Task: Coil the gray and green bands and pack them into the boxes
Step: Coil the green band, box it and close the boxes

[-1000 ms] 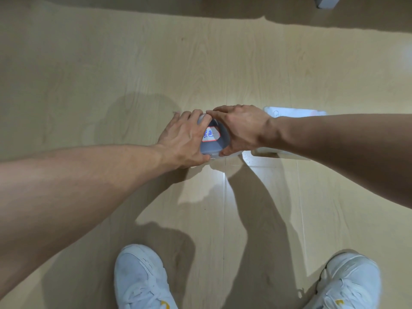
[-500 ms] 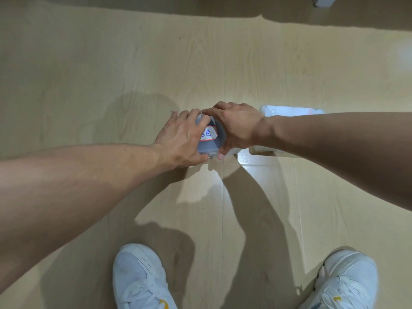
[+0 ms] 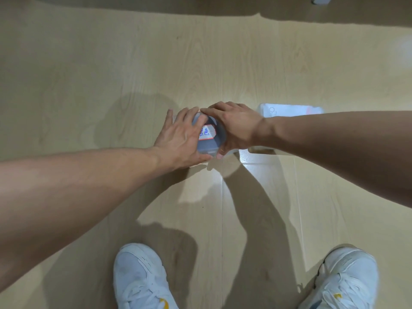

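We are bent over the floor [image 3: 111, 63] with both hands on one small translucent box [image 3: 211, 142] that sits on the boards. Our left hand [image 3: 180, 139] lies flat and spread across its left side and lid; our right hand [image 3: 236, 126] is curled over its far and right edge, thumb at the near corner. Both hands are closed down on that box — pressing it, we judge, rather than lifting it.

The box shows grayish through its plastic and carries a white sticker [image 3: 207, 133] with blue handwriting and a red border. We take that gray tone for the coiled gray band already inside, though the band itself cannot be made out clearly. So by our reading the gray half is at its last step: seating or snapping the lid.

Just to the right, partly hidden behind our right forearm, lies a second box [image 3: 289, 109], pale and clear. No green shows in it from here, and no green band is visible anywhere, so we cannot tell whether that half is done or still to come.

The floor is light wood-grain laminate with visible plank seams and a bright glare patch below the hands. Our arm shadows fall across it — and our white sneakers [image 3: 140, 279] stand at the bottom edge. A darker band runs along the top, with the foot of some pale object [image 3: 321, 0] just in view.
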